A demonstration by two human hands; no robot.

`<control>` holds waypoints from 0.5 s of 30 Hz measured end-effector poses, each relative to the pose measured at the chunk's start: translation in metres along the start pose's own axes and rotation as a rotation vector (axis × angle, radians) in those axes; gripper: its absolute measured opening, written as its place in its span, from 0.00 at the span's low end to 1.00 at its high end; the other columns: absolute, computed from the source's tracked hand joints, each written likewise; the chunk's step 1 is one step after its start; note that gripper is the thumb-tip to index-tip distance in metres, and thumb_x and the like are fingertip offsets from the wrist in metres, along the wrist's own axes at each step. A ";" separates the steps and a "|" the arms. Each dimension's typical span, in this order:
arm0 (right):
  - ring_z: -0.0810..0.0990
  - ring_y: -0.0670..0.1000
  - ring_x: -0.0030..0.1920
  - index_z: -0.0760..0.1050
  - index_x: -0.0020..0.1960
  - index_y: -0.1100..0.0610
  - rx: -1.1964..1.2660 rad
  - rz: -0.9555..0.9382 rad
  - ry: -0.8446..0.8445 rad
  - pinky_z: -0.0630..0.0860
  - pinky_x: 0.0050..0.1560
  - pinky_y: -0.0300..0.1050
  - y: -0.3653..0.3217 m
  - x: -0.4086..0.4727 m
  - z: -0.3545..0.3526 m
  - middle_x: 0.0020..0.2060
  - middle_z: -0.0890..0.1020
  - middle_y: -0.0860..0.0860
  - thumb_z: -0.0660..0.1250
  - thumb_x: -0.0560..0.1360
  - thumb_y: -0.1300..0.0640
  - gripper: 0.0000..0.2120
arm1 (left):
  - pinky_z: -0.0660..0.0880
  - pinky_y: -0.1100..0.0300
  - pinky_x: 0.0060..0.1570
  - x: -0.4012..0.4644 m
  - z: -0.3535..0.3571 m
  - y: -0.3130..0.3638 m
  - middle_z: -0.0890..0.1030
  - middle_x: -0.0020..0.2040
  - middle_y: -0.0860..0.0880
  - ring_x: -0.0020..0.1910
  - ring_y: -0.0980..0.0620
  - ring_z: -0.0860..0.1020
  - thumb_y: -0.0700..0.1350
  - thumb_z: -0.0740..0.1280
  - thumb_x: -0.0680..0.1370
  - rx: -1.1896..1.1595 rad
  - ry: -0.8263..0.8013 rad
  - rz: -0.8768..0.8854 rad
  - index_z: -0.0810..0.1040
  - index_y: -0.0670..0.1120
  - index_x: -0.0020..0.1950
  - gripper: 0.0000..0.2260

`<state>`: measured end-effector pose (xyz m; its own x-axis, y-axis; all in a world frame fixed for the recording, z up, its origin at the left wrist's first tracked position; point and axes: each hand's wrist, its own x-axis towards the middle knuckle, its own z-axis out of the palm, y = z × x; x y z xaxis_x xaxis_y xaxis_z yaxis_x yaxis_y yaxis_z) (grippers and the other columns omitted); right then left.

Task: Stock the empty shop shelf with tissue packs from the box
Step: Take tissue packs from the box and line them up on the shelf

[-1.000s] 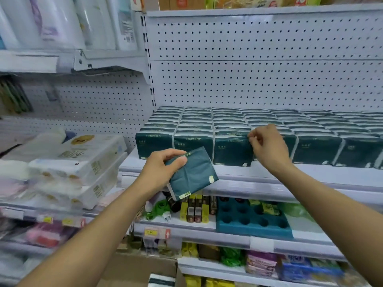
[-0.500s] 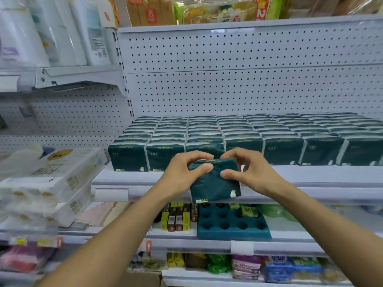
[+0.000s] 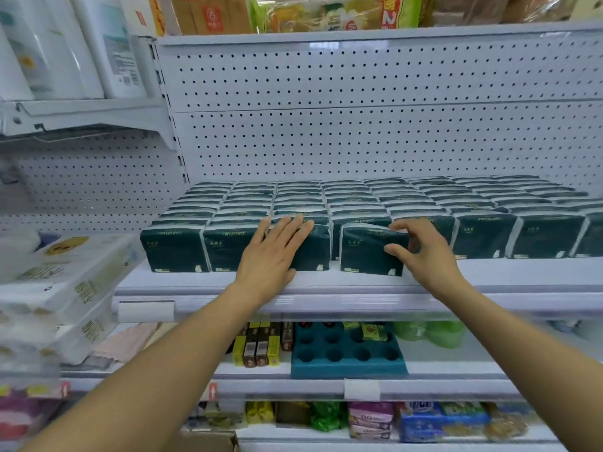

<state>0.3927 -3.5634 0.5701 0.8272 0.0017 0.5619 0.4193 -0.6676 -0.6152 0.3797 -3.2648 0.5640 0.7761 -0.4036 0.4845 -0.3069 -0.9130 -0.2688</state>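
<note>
Dark green tissue packs (image 3: 483, 243) fill the white shelf (image 3: 359, 285) in several rows, front to back. My left hand (image 3: 274, 252) lies flat with straight fingers against the front of a pack (image 3: 313, 252) in the front row. My right hand (image 3: 421, 252) grips the right end of another green pack (image 3: 365, 252), thumb on its front and fingers over its top. That pack stands on the shelf slightly forward of the front row. The box is not in view.
White pegboard (image 3: 359, 141) backs the shelf. Large white tissue bundles (image 3: 65, 282) stack at the left. Below sit a teal tray with round holes (image 3: 349, 353), small yellow boxes (image 3: 257, 347) and green bags (image 3: 430, 334). Packaged goods line the top shelf.
The pack held in both hands in front of the shelf now stands on it in the front row. My left hand let go and moved left onto a neighbouring pack.
</note>
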 end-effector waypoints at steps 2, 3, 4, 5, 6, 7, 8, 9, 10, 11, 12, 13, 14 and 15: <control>0.74 0.42 0.39 0.74 0.60 0.45 -0.094 -0.038 0.035 0.73 0.39 0.44 -0.002 -0.002 0.008 0.46 0.69 0.39 0.72 0.74 0.52 0.16 | 0.44 0.45 0.77 0.002 0.002 0.000 0.50 0.81 0.50 0.79 0.49 0.51 0.53 0.67 0.78 0.047 0.002 -0.012 0.42 0.51 0.81 0.41; 0.74 0.43 0.37 0.75 0.61 0.46 -0.140 -0.067 0.046 0.74 0.37 0.44 -0.003 -0.002 0.011 0.49 0.68 0.40 0.72 0.74 0.52 0.17 | 0.44 0.45 0.77 0.003 0.002 0.001 0.50 0.81 0.50 0.79 0.49 0.51 0.53 0.66 0.79 0.063 -0.007 -0.018 0.41 0.51 0.80 0.41; 0.74 0.44 0.36 0.75 0.61 0.47 -0.180 -0.097 0.052 0.74 0.36 0.44 -0.004 -0.001 0.014 0.51 0.68 0.42 0.73 0.73 0.52 0.18 | 0.44 0.45 0.77 0.004 0.001 0.001 0.50 0.81 0.50 0.79 0.49 0.51 0.53 0.66 0.79 0.069 -0.016 -0.023 0.41 0.51 0.80 0.40; 0.73 0.45 0.35 0.75 0.61 0.48 -0.209 -0.122 0.055 0.73 0.36 0.44 -0.004 0.000 0.017 0.54 0.68 0.43 0.73 0.73 0.52 0.18 | 0.45 0.45 0.77 0.005 0.001 0.002 0.51 0.81 0.50 0.79 0.49 0.52 0.52 0.66 0.79 0.070 -0.016 -0.026 0.42 0.51 0.81 0.40; 0.73 0.46 0.34 0.75 0.61 0.49 -0.229 -0.140 0.055 0.72 0.35 0.43 -0.004 0.001 0.020 0.56 0.68 0.45 0.74 0.73 0.52 0.18 | 0.45 0.45 0.77 0.005 0.001 0.003 0.52 0.81 0.50 0.79 0.48 0.53 0.52 0.67 0.78 0.069 -0.006 -0.029 0.43 0.51 0.81 0.40; 0.72 0.48 0.34 0.75 0.61 0.50 -0.244 -0.151 0.053 0.71 0.35 0.43 -0.005 0.002 0.022 0.58 0.68 0.47 0.74 0.72 0.53 0.18 | 0.46 0.45 0.77 0.005 0.002 0.003 0.54 0.80 0.49 0.79 0.48 0.54 0.51 0.68 0.78 0.069 0.006 -0.032 0.45 0.51 0.81 0.40; 0.72 0.49 0.35 0.75 0.61 0.52 -0.256 -0.158 0.054 0.71 0.34 0.43 -0.006 0.003 0.024 0.60 0.68 0.49 0.74 0.72 0.53 0.18 | 0.47 0.45 0.77 0.005 0.004 0.003 0.55 0.80 0.49 0.79 0.48 0.55 0.50 0.69 0.77 0.069 0.011 -0.033 0.46 0.50 0.81 0.40; 0.72 0.50 0.35 0.75 0.61 0.52 -0.263 -0.161 0.057 0.71 0.34 0.44 -0.007 0.004 0.026 0.60 0.68 0.50 0.74 0.72 0.54 0.18 | 0.48 0.45 0.77 0.005 0.005 0.003 0.55 0.80 0.49 0.79 0.48 0.55 0.50 0.69 0.77 0.069 0.012 -0.035 0.47 0.50 0.81 0.40; 0.72 0.50 0.34 0.75 0.61 0.53 -0.266 -0.160 0.059 0.71 0.34 0.44 -0.008 0.005 0.027 0.61 0.68 0.51 0.74 0.73 0.54 0.18 | 0.49 0.44 0.77 0.005 0.006 0.003 0.56 0.80 0.49 0.78 0.48 0.56 0.50 0.69 0.77 0.072 0.016 -0.035 0.47 0.50 0.81 0.40; 0.72 0.51 0.34 0.75 0.61 0.53 -0.269 -0.159 0.058 0.71 0.34 0.44 -0.009 0.005 0.027 0.61 0.68 0.52 0.74 0.73 0.54 0.18 | 0.49 0.44 0.77 0.005 0.008 0.003 0.57 0.80 0.49 0.78 0.48 0.56 0.49 0.70 0.76 0.074 0.021 -0.035 0.48 0.50 0.81 0.40; 0.72 0.51 0.34 0.75 0.61 0.53 -0.282 -0.153 0.053 0.71 0.34 0.44 -0.009 0.005 0.028 0.61 0.68 0.52 0.73 0.73 0.54 0.18 | 0.49 0.44 0.76 0.005 0.009 0.003 0.57 0.80 0.49 0.78 0.48 0.57 0.49 0.70 0.76 0.075 0.023 -0.038 0.49 0.50 0.81 0.40; 0.73 0.51 0.36 0.75 0.62 0.53 -0.308 -0.142 0.044 0.71 0.34 0.44 -0.010 0.005 0.027 0.61 0.68 0.51 0.73 0.73 0.53 0.18 | 0.49 0.44 0.76 0.005 0.009 0.003 0.58 0.80 0.49 0.78 0.48 0.57 0.48 0.70 0.76 0.069 0.021 -0.043 0.49 0.51 0.81 0.40; 0.73 0.51 0.37 0.74 0.63 0.51 -0.349 -0.126 0.033 0.71 0.35 0.44 -0.011 0.005 0.026 0.61 0.68 0.51 0.72 0.74 0.51 0.19 | 0.48 0.43 0.76 0.006 0.008 0.003 0.58 0.80 0.49 0.78 0.48 0.57 0.48 0.70 0.76 0.061 0.017 -0.046 0.49 0.51 0.81 0.40; 0.75 0.51 0.40 0.73 0.64 0.50 -0.406 -0.111 0.024 0.71 0.36 0.44 -0.013 0.004 0.025 0.61 0.68 0.51 0.71 0.74 0.48 0.20 | 0.47 0.43 0.76 0.006 0.007 0.003 0.57 0.80 0.50 0.79 0.48 0.55 0.49 0.70 0.76 0.047 0.009 -0.050 0.48 0.51 0.81 0.40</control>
<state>0.4003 -3.5359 0.5668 0.7745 0.0760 0.6280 0.3200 -0.9035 -0.2852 0.3877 -3.2693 0.5600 0.7845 -0.3584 0.5061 -0.2415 -0.9282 -0.2830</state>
